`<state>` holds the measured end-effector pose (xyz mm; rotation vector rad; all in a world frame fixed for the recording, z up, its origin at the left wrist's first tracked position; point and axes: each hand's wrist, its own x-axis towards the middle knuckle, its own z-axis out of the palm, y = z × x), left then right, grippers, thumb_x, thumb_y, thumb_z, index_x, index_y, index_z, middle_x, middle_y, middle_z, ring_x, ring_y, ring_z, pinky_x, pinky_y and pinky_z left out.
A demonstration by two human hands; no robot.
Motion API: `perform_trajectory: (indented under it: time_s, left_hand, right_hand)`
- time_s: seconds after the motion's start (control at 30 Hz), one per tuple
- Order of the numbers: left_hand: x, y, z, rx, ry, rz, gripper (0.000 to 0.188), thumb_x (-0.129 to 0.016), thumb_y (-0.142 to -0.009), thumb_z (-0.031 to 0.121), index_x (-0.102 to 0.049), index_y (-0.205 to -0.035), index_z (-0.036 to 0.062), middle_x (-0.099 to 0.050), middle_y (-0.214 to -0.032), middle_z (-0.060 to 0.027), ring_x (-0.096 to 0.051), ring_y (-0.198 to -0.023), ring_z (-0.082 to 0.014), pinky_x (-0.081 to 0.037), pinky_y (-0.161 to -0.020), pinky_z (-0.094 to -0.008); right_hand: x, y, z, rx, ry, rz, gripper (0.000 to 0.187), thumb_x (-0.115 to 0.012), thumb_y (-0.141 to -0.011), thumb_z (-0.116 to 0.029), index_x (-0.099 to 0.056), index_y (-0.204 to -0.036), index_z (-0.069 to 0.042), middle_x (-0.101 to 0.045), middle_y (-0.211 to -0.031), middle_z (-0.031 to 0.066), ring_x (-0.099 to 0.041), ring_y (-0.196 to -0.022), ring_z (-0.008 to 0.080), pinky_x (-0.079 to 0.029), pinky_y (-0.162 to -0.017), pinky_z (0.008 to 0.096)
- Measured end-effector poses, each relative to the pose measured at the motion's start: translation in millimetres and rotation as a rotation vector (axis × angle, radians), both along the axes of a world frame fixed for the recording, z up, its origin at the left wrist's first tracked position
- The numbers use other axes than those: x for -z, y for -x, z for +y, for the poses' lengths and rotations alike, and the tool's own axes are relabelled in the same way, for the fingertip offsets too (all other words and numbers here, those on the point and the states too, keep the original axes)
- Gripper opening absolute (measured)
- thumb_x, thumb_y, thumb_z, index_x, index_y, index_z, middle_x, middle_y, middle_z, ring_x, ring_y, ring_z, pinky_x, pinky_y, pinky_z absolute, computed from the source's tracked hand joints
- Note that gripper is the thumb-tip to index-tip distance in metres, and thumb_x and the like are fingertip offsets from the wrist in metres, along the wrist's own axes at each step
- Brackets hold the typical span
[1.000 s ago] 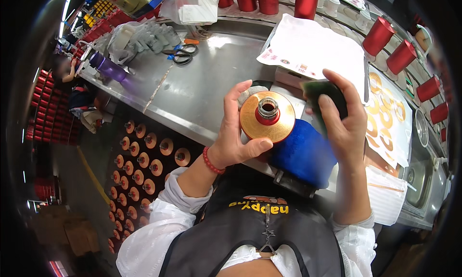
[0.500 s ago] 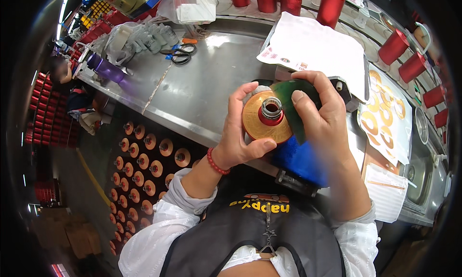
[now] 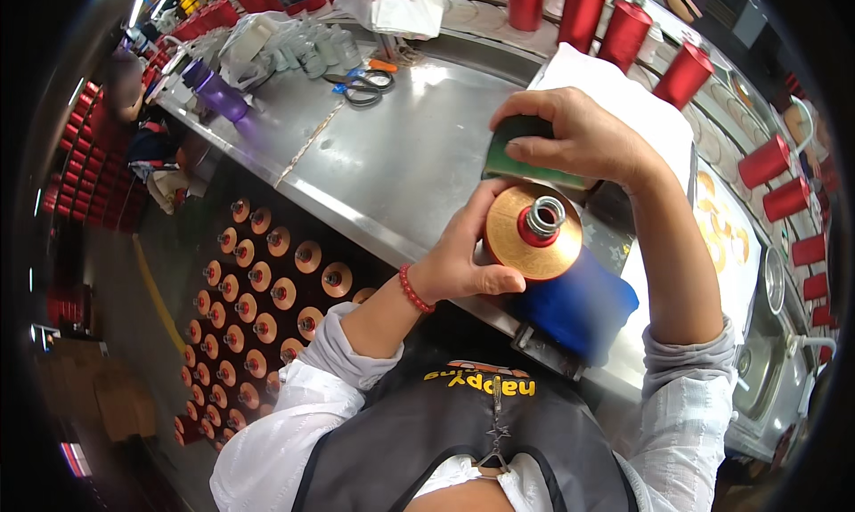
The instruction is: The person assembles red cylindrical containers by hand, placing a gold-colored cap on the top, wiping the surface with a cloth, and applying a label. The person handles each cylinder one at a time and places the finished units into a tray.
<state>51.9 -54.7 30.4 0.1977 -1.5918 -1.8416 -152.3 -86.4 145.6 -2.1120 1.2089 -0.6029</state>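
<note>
My left hand (image 3: 463, 249) is closed around a red bottle (image 3: 540, 239) with a gold disc on its shoulder and an open glass neck. The bottle leans toward me, its mouth facing up and slightly right. Just beyond it, my right hand (image 3: 592, 142) grips a flat green scraper-like piece (image 3: 503, 166) between thumb and fingers. That piece is tilted over the bottle's far side; I cannot tell whether they touch. A blue cloth (image 3: 579, 303) lies below the bottle at the bench's near edge.
Gold ring labels (image 3: 717, 231) lie on a sheet at right, near a sink (image 3: 757, 369). Black scissors (image 3: 363, 89) and a purple bottle (image 3: 216, 92) rest on the metal bench (image 3: 392, 156). Red bottles (image 3: 623, 36) line the conveyor behind; several gold-topped bottles (image 3: 258, 312) stand lower left.
My right hand has lifted the green piece off the gold disc and moved to the bottle's far side. The bottle has shifted slightly right and down in view; the view has turned a little.
</note>
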Motion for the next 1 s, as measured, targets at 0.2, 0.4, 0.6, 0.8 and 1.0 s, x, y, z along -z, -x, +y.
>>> perform_trajectory:
  time_s: [0.2,0.4,0.6,0.8,1.0]
  left_hand:
    - [12.6,-9.7,-11.4,-0.071,0.211,-0.12,0.115,-0.094,-0.069,0.032,-0.022,-0.153,0.0012,-0.044,-0.146,-0.0134,-0.046,-0.136,-0.024,-0.037,-0.114,-0.0393]
    - [11.8,-0.5,8.2,-0.586,0.616,-0.143,0.107,-0.091,-0.067,0.049,-0.034,-0.142,0.0003,-0.048,-0.135,-0.0192,-0.05,-0.125,-0.0357,-0.04,-0.107,-0.0438]
    - [17.7,3.8,19.7,-0.598,0.433,-0.043,0.109,-0.089,-0.071,0.042,-0.025,-0.149,-0.0001,-0.044,-0.139,-0.0217,-0.047,-0.127,-0.0388,-0.039,-0.108,-0.0455]
    - [7.0,7.2,18.7,-0.781,0.692,-0.18,0.111,-0.088,-0.067,0.034,-0.023,-0.15,-0.0012,-0.045,-0.137,-0.0229,-0.05,-0.121,-0.0409,-0.041,-0.104,-0.0489]
    - [15.6,24.1,19.0,-0.924,0.655,-0.132,0.104,-0.085,-0.067,0.027,-0.026,-0.147,-0.0021,-0.046,-0.134,-0.0245,-0.049,-0.119,-0.0428,-0.038,-0.104,-0.0508]
  right_hand:
    - [11.8,-1.2,-5.4,0.21,0.068,0.074,0.032,-0.068,-0.086,-0.017,-0.067,-0.114,-0.001,-0.07,-0.098,0.0089,-0.065,-0.09,0.017,-0.052,-0.085,0.0301]
    - [31.0,17.3,70.2,0.61,0.262,-0.141,0.03,-0.068,-0.09,-0.02,-0.066,-0.111,0.001,-0.069,-0.092,0.0111,-0.065,-0.083,0.016,-0.052,-0.078,0.0304]
    - [27.8,-21.1,131.5,0.373,0.693,-0.036,0.033,-0.077,-0.07,0.007,-0.067,-0.101,-0.001,-0.062,-0.087,0.012,-0.059,-0.078,0.0266,-0.047,-0.068,0.0331]
    - [7.6,-40.3,125.6,0.204,0.782,0.17,0.036,-0.076,-0.066,-0.005,-0.07,-0.101,-0.003,-0.059,-0.085,0.0073,-0.054,-0.073,0.0242,-0.041,-0.071,0.0385]
    - [2.6,-65.3,111.3,0.184,0.794,0.341,0.034,-0.074,-0.065,-0.008,-0.071,-0.099,-0.01,-0.057,-0.085,0.003,-0.056,-0.073,0.0218,-0.039,-0.074,0.0373]
